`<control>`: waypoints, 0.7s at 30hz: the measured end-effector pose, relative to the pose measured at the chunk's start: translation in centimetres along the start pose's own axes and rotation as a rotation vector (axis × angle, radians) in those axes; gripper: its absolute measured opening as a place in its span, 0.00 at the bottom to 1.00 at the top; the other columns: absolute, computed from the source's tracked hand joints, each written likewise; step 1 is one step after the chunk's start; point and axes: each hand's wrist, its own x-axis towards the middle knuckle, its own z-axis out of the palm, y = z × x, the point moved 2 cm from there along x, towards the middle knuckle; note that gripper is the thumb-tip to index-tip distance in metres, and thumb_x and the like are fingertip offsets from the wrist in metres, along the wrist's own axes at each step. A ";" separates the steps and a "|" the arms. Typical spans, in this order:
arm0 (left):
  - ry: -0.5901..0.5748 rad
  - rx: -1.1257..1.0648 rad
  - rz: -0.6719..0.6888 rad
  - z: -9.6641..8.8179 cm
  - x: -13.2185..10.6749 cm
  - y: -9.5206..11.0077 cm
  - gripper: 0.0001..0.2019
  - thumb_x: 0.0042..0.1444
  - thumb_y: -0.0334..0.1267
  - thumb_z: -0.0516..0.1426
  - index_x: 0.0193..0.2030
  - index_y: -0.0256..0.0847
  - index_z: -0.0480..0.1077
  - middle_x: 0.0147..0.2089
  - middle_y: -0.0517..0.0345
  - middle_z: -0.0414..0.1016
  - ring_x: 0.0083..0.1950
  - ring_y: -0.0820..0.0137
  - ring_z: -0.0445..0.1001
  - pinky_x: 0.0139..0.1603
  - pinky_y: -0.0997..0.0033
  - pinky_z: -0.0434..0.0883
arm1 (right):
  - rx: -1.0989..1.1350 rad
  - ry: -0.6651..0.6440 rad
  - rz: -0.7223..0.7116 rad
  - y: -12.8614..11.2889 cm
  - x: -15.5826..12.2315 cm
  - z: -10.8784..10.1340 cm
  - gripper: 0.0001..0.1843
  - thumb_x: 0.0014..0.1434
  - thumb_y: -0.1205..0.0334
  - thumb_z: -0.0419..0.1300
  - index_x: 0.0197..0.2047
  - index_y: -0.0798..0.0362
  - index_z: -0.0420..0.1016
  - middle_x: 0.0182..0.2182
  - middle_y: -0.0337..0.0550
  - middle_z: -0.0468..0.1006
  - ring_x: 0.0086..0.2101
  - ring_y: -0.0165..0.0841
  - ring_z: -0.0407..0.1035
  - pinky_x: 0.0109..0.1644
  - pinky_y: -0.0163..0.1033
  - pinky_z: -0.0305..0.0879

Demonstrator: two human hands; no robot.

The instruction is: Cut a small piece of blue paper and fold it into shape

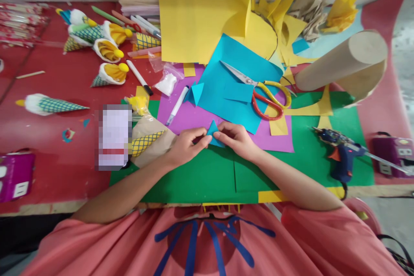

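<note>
Between my two hands is a small blue paper piece (213,128) with a pointed top, over the green sheet (194,181). My left hand (190,143) pinches its left side with thumb and forefinger. On the other side, my right hand (235,139) grips it the same way. Just beyond lies a large blue sheet (223,58) on purple paper (284,140). Scissors (263,95) with yellow and red handles rest on it, beside a blue offcut (238,92). A folded blue piece (196,93) and a capped marker (177,104) lie left of them.
A glue gun (346,159) lies at right, its metal tip pointing left. Behind it leans a cardboard tube (339,62). Yellow paper (194,26) spreads at the back. Several decorated paper cones (61,104) lie at left, near a blurred-out rectangle (114,136).
</note>
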 end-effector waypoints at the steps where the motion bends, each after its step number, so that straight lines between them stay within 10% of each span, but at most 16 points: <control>1: -0.025 0.003 0.001 0.0 0.0 0.0 0.16 0.60 0.44 0.51 0.24 0.39 0.61 0.22 0.65 0.66 0.26 0.77 0.65 0.28 0.78 0.63 | -0.008 0.020 -0.008 0.0 0.0 0.0 0.17 0.60 0.50 0.57 0.29 0.55 0.68 0.23 0.35 0.66 0.24 0.24 0.57 0.27 0.31 0.55; 21: -0.022 -0.034 -0.058 -0.2 0.1 -1.0 0.20 0.62 0.50 0.50 0.24 0.38 0.63 0.21 0.64 0.65 0.24 0.77 0.64 0.26 0.76 0.61 | -0.055 0.009 0.004 0.3 0.0 0.1 0.17 0.61 0.50 0.57 0.29 0.55 0.68 0.23 0.36 0.68 0.24 0.25 0.61 0.28 0.32 0.58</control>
